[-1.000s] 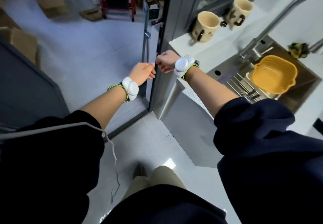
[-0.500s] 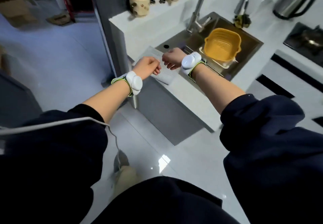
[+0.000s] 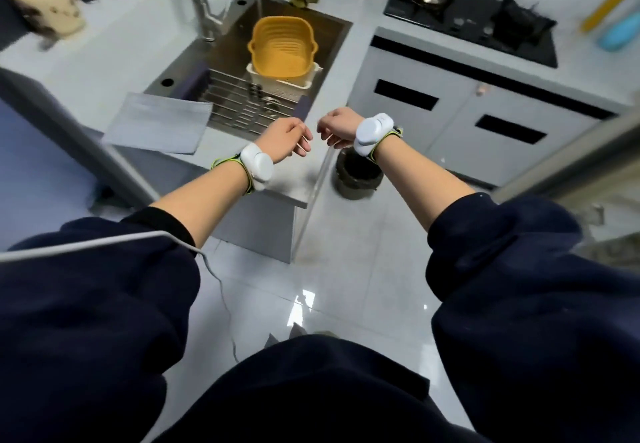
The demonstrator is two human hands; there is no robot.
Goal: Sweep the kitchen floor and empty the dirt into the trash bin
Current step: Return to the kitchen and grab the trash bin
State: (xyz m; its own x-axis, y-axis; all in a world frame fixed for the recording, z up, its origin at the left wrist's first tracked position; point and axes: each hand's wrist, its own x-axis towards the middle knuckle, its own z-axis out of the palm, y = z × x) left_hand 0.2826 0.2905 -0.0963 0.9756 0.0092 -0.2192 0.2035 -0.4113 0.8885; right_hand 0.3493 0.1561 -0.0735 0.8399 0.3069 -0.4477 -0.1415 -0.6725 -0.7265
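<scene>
Trash bin [image 3: 356, 176] newly in view (dark), left hand [image 3: 284, 140], right hand [image 3: 338, 128], fingers [image 3: 304, 144] loosely curled, empty

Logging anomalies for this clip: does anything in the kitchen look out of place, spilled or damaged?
Nothing spilled or damaged shows. The grey cloth lies askew on the counter, one corner reaching the sink rim. The left hand and right hand hold nothing.

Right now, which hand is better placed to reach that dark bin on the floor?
Probably the right. The right hand hovers directly over the bin in this view, holding nothing; the left hand sits over the counter end, farther left.
</scene>
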